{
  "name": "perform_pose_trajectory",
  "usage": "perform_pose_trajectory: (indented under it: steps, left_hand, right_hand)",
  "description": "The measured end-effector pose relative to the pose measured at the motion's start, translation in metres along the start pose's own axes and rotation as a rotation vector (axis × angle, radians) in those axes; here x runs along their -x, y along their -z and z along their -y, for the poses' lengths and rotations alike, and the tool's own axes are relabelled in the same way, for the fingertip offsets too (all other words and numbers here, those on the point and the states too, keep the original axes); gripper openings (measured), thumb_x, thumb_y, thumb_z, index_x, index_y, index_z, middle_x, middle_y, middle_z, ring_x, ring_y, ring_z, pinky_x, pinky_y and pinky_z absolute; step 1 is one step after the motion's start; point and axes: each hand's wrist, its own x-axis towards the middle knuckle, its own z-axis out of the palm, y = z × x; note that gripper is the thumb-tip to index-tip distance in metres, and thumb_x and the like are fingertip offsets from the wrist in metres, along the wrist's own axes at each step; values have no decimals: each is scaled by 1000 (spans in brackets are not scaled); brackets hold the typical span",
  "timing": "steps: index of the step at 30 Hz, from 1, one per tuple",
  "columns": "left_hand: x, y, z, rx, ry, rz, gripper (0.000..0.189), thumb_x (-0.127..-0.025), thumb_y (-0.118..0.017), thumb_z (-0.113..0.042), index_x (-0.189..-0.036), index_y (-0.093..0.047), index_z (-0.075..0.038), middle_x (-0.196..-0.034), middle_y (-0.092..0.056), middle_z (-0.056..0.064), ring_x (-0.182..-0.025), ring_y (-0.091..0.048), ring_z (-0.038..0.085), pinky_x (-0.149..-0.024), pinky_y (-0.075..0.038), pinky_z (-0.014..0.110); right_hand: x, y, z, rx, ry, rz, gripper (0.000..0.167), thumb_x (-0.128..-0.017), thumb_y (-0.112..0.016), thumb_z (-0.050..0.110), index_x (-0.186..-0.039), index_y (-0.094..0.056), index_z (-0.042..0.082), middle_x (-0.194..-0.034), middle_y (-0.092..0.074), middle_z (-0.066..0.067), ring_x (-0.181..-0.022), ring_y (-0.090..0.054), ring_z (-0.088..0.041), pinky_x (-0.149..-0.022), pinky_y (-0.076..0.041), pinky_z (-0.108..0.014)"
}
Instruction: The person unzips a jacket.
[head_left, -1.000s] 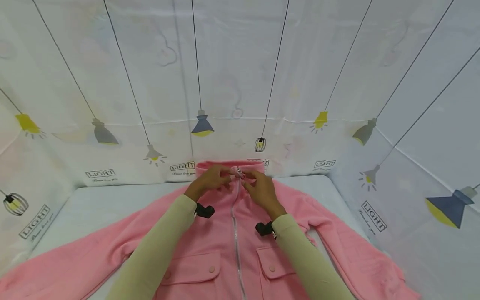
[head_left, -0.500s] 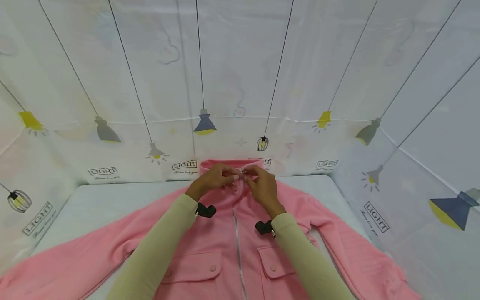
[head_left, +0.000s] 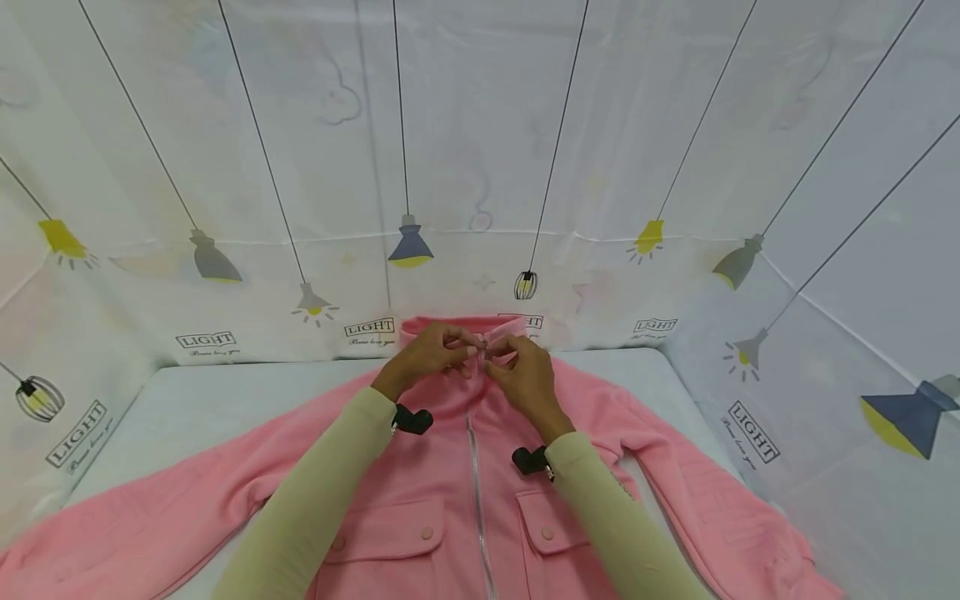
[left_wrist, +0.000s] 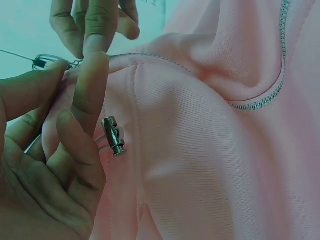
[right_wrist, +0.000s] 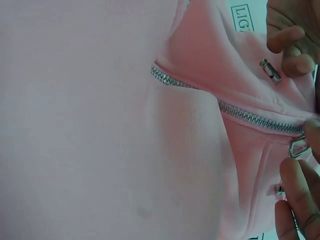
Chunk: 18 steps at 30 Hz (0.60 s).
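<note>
A pink jacket (head_left: pixel 408 475) lies front up with its metal zipper (head_left: pixel 477 492) closed up the middle. At the collar's top, my left hand (head_left: pixel 431 357) pinches the collar edge between thumb and finger. Close beside it, my right hand (head_left: pixel 525 375) holds the zipper's top, where the fingers partly cover the slider. A metal zipper pull (right_wrist: pixel 299 147) shows between the right fingers in the right wrist view. Near the left fingers, a silver cord lock (left_wrist: pixel 114 136) sits on the collar; another cord lock (right_wrist: pixel 280 189) is partly hidden by the right hand.
The jacket lies on a white table (head_left: pixel 247 396), its sleeves (head_left: pixel 150 517) spread to both sides. Flap pockets (head_left: pixel 393 529) with buttons are on its front. A white sheet printed with lamps (head_left: pixel 480 167) hangs behind and at the sides. Each wrist carries a small black camera (head_left: pixel 412 419).
The fingers of both hands have drawn closer together at the collar, covering more of the zipper slider. The view has shifted slightly; the jacket's body lies as before.
</note>
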Motion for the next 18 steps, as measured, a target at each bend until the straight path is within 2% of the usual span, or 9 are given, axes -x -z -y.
perform_pose_trajectory:
  steps: [5,10,13,18]
  left_hand:
    - [1,-1,-1,0,-5,8,23,-106,-66,-12,-124,-76,-2,-115,-75,19,-75,-75,20,-76,-59,44]
    - [1,-2,0,19,-13,7,21,-105,-65,-9,-121,-75,0,-114,-75,22,-71,-71,19,-80,-60,51]
    - [0,-4,1,-3,-34,-32,18,-104,-66,-4,-117,-75,2,-112,-76,21,-68,-71,21,-77,-63,51]
    - [-3,-11,4,-108,-81,-153,12,-100,-68,1,-107,-78,-1,-98,-76,21,-64,-68,22,-64,-61,36]
  right_hand:
    - [0,-1,-1,-62,-49,-4,18,-92,-86,21,-107,-75,20,-111,-80,0,-80,-71,-18,-67,-57,-33]
    - [-3,0,1,-81,-55,14,16,-91,-86,18,-100,-72,18,-99,-78,-1,-80,-70,-19,-68,-55,-31]
    - [-2,0,2,-99,-53,32,17,-90,-85,13,-94,-69,15,-92,-74,-2,-79,-66,-17,-68,-53,-28]
    - [-1,-3,2,-150,-50,75,15,-91,-82,6,-94,-70,13,-88,-72,-3,-75,-63,-15,-64,-51,-26]
